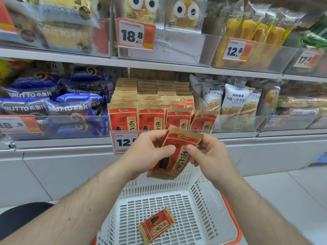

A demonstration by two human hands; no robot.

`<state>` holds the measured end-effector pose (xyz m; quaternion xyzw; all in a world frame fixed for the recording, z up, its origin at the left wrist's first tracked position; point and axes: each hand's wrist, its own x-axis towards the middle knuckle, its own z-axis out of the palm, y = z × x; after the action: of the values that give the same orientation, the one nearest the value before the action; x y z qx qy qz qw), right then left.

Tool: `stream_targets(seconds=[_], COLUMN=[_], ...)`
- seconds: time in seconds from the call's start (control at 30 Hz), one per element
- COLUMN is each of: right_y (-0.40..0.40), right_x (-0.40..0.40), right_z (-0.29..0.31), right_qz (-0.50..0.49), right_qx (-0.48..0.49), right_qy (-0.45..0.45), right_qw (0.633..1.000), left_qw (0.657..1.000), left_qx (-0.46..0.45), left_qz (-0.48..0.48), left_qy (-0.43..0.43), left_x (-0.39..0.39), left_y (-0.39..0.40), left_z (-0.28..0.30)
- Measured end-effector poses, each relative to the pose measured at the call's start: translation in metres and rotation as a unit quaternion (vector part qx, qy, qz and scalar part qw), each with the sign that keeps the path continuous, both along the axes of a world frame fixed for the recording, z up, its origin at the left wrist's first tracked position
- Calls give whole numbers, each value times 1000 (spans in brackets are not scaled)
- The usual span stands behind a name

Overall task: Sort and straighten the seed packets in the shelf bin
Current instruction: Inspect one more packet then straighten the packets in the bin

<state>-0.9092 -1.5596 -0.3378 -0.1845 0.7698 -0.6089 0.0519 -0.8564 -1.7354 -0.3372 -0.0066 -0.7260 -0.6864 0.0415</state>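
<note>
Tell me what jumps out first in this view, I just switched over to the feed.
Both hands, left hand and right hand, hold a red seed packet in mid-frame, in front of the shelf bin where rows of the same packets stand. Below them sits a white basket with one packet lying flat in it.

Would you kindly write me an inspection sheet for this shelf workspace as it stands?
Surface: clear shelf bin on a grey shelf.
Job's things: seed packets upright in rows; rightmost front packet tilted; held packets; one loose packet flat in the white basket.
Clutter: nothing seen.
Grippers: left hand and right hand both pinch the held packets.
Cables: nothing seen.
Surroundings: blue snack packs, white bread bags, price tag.
</note>
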Motion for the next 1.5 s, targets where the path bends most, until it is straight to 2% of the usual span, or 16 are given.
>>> stream_targets(seconds=[0.07,0.2,0.3,0.4,0.47,0.73,0.97,1.07,1.13,1.23,1.3,1.4,1.5], right_y=[2,20,32,34,32,9,-9,-12,-15,-18,-16,-10,3], right_x=[-7,-33,-56,-80,-100,-171,-195,-196,-195,-193,-194,-188,-168], right_z=[8,49,84,104,108,92,76,74,73,76,76,78,78], right_qz=[-27,-105,-126,-134,-141,-80,-66,-34,-23,-20,-24,-83,-120], right_qx=[-31,-161,-157,-87,-20,175,331,434,468,472,442,329,221], right_qy=[21,86,172,226,230,137,77,30,7,-4,-2,57,121], right_qw=[999,978,964,961,963,972,938,900,884,882,897,939,960], left_qw=[998,983,980,977,977,983,978,977,977,977,977,977,977], left_qx=[17,71,49,32,26,14,-16,-22,-24,-25,-24,-22,-28], left_qz=[48,163,194,209,209,163,150,142,137,134,131,129,128], left_qy=[27,38,22,10,-3,-88,-146,-155,-160,-166,-166,-166,-165], left_x=[-10,-28,-38,-46,-51,-56,-64,-64,-65,-66,-66,-65,-65], left_y=[-4,-8,-7,-5,-3,8,6,5,4,4,3,3,3], left_z=[6,16,21,21,18,-3,-11,-11,-12,-12,-12,-13,-13])
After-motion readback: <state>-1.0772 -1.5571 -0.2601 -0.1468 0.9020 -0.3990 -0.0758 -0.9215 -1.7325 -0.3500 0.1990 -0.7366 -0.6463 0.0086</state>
